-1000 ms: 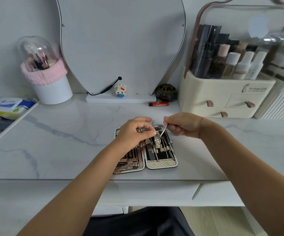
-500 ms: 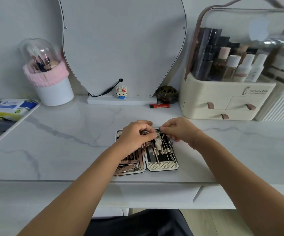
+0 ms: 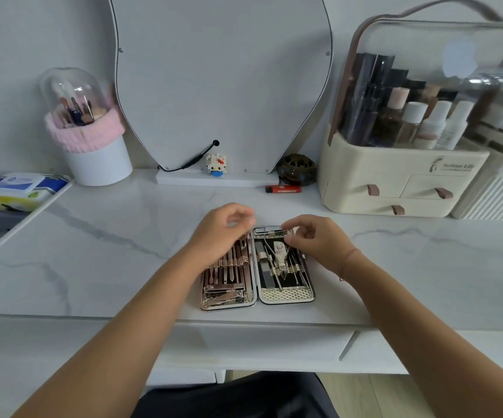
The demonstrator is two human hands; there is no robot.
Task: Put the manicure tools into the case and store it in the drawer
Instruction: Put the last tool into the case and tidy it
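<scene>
The manicure case (image 3: 286, 295) lies open and flat on the marble tabletop (image 3: 117, 267) near its front edge. Its left half (image 3: 229, 306) holds several rose-gold tools in loops. The black-lined right half holds several more tools. A silver tool (image 3: 270, 228) lies crosswise at the top of the right half. My right hand (image 3: 316, 241) pinches that tool's right end with curled fingertips. Over the top of the left half hovers my left hand (image 3: 221, 233), blurred, with its fingers loosely curled and nothing in them. A closed drawer front (image 3: 274, 342) runs under the table edge.
At the back stand a mirror (image 3: 223, 79), a small toy figure (image 3: 216, 165), a dark round jar (image 3: 296, 169) and a red lighter (image 3: 283, 189). A cream cosmetics organizer (image 3: 395, 176) is at the right, a brush holder (image 3: 93, 152) and a wipes pack (image 3: 21, 188) at the left.
My right hand brought the thin silver tool down to the top of the case's right half. My left hand lifted off the case's left half.
</scene>
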